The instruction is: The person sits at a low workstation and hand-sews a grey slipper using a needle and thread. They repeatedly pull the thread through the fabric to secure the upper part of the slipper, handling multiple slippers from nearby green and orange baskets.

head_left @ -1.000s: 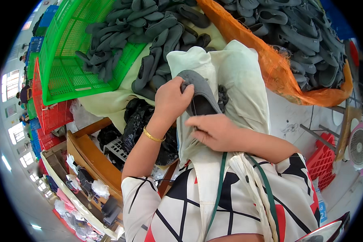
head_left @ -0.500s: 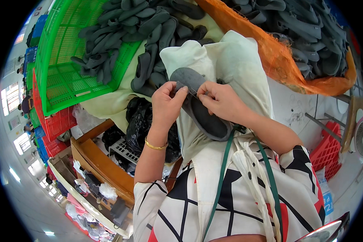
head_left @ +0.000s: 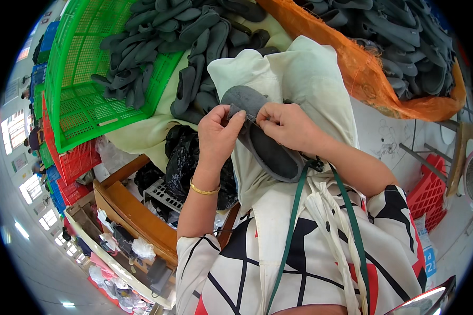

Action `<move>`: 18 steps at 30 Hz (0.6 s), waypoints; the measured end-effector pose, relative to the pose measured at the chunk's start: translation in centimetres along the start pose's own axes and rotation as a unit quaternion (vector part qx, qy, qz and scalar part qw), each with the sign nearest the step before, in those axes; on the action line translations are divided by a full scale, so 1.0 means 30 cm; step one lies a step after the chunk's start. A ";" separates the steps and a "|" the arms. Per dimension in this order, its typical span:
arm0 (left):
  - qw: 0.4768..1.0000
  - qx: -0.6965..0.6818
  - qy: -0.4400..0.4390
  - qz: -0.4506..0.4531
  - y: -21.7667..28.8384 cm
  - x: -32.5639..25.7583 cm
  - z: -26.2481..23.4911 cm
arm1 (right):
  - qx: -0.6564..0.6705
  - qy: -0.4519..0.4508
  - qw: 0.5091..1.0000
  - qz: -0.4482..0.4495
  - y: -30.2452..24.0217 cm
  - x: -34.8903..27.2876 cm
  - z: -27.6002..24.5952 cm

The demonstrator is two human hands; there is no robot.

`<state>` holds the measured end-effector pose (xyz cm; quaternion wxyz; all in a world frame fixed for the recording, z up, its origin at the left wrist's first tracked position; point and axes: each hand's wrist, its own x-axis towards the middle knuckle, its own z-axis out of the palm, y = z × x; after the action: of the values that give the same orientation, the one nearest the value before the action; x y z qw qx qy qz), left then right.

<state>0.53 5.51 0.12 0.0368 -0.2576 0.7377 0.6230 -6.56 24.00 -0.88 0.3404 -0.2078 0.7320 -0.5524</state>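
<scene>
Pinching a dark grey insole (head_left: 263,142), left hand (head_left: 218,134) and right hand (head_left: 286,126) grip its top edge; blue-white packet (head_left: 424,257), perhaps labelled, at four o'clock.

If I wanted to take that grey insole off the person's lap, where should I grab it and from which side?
Probably by the free rounded end of the grey insole, the one nearest the person's body, coming from the person's right. The far end is taken: the left hand pinches its edge and the right hand works beside it. The insole lies flat on a cream cloth, so pinch its thin edge.
</scene>
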 end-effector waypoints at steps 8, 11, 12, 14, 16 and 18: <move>0.999 -0.024 -0.025 -0.021 0.013 0.003 -0.009 | -0.044 0.022 0.998 -0.047 0.034 0.011 0.016; 0.996 -0.040 -0.032 -0.067 0.040 0.001 -0.009 | -0.073 0.047 0.993 -0.079 0.060 -0.003 0.036; 0.996 -0.046 -0.040 -0.070 0.035 0.003 -0.015 | -0.082 0.050 0.992 -0.085 0.066 -0.004 0.042; 0.994 -0.061 -0.055 -0.075 0.016 0.012 -0.025 | -0.087 0.054 0.991 -0.090 0.077 0.004 0.055; 0.993 -0.068 -0.056 -0.081 0.011 0.013 -0.025 | -0.098 0.059 0.989 -0.090 0.076 0.011 0.062; 0.992 -0.076 -0.056 -0.083 0.011 0.017 -0.026 | -0.115 0.067 0.987 -0.090 0.066 0.023 0.065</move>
<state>0.17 4.65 0.40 0.1099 -0.2844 0.6609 0.6857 -5.47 22.84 -3.26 0.2137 -0.2733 0.7899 -0.5056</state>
